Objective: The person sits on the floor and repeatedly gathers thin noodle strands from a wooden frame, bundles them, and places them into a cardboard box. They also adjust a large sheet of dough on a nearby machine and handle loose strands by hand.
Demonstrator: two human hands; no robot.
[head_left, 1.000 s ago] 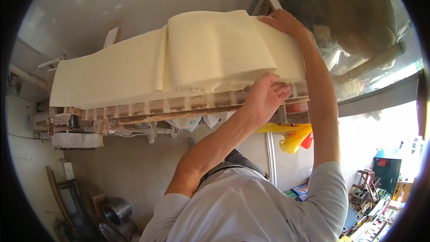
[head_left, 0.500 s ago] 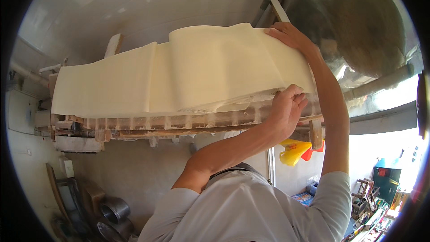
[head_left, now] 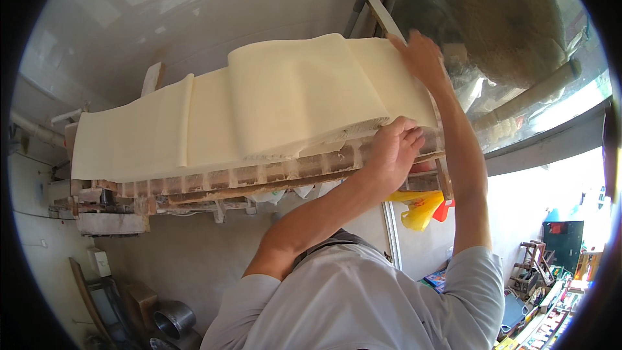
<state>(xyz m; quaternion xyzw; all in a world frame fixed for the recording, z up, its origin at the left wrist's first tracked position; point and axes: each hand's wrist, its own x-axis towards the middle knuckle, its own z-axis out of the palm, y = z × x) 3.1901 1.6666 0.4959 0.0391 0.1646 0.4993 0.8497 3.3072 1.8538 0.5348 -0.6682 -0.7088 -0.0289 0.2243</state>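
A long pale cream sheet of dough (head_left: pixel 295 100) lies on a narrow slatted wooden bench (head_left: pixel 272 172), folded over itself in wide layers. Its raised middle fold has a ragged near edge. At the near right edge, my left hand (head_left: pixel 396 152) is closed, with curled fingers against the sheet's margin. My right hand (head_left: pixel 424 61) is at the far right corner, slightly blurred, its thumb and fingers apart. Contact between the right fingertips and the sheet is hard to make out.
Behind the bench rises a pale shiny wall (head_left: pixel 194 13). A glass pane (head_left: pixel 447 0) stands at the far right, with a big dark round shape behind it. Yellow plastic bags (head_left: pixel 421 210) hang below the bench's right end. A metal cylinder (head_left: pixel 175 319) sits at lower left.
The right hand has come off its flat resting place on the sheet's far edge. My left hand stays by the near edge. The whole view has shifted slightly.
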